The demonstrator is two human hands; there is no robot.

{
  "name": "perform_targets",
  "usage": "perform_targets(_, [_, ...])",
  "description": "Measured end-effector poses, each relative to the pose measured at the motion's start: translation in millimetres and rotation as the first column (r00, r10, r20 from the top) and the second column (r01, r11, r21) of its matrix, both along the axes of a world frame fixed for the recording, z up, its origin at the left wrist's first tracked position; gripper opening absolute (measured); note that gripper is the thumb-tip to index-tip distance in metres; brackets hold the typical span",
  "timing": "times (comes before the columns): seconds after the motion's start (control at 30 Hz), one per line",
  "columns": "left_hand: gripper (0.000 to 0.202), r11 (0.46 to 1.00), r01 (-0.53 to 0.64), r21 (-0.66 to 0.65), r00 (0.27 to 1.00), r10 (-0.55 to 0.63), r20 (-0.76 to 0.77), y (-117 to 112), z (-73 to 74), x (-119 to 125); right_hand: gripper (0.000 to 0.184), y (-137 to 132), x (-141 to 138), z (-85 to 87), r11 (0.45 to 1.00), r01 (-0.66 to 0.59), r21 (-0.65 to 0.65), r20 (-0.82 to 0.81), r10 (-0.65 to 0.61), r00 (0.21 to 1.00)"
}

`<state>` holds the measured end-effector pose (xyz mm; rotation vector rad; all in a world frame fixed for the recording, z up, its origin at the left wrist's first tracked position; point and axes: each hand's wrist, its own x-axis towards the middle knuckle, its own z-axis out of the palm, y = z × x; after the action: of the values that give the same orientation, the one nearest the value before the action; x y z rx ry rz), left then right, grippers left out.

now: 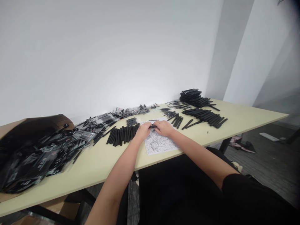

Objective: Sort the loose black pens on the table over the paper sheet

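Observation:
My left hand [143, 130] and my right hand [164, 128] meet over a sheet of paper [161, 145] covered in dark scribbles. Both have their fingers closed on a slim black pen [152, 126], mostly hidden by the fingers. Left of my left hand lies a row of thick black pens [122, 135], side by side. Behind that row is a small bunch of thin dark sticks, like pen refills [132, 121]. A few black pens [176, 120] lie just beyond my right hand, with more thin refills [168, 112] behind them.
Plastic packets [100, 120] spread along the wall side, and many more spill from an open box [47, 122] at the left. To the right are a long row of black pens [206, 116] and a high stack [191, 95]. The pale table [253, 117] ends near my body.

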<state>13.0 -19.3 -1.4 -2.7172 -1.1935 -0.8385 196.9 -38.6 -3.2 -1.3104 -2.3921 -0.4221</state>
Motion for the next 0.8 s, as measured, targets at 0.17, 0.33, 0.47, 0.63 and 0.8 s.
perform_targets(0.17, [0.018, 1.0, 0.009, -0.024, 1.0, -0.009, -0.001, -3, 1.9, 1, 0.028, -4, -1, 1.0, 0.993, 0.104, -0.046, -0.025, -0.106, 0.994])
perform_targets(0.33, [0.021, 1.0, -0.009, -0.029, 0.999, 0.007, -0.047, -6, 4.8, 2, 0.032, -5, 0, 6.2, 0.949, 0.291, -0.124, -0.077, -0.302, 0.95])
perform_targets(0.47, [0.022, 0.999, -0.023, -0.034, 0.998, 0.02, -0.062, -8, 6.2, 2, 0.035, -2, 4, 9.5, 0.873, 0.448, -0.194, -0.081, -0.47, 0.879])
perform_targets(0.63, [0.021, 0.999, -0.037, -0.036, 0.996, 0.034, -0.078, -10, 6.8, 2, 0.041, 4, 10, 8.6, 0.817, 0.509, -0.273, -0.083, -0.547, 0.833])
perform_targets(0.8, [0.022, 0.998, -0.051, -0.048, 0.994, 0.046, -0.101, -10, 6.2, 2, 0.041, 9, 12, 6.9, 0.795, 0.519, -0.314, -0.081, -0.567, 0.82])
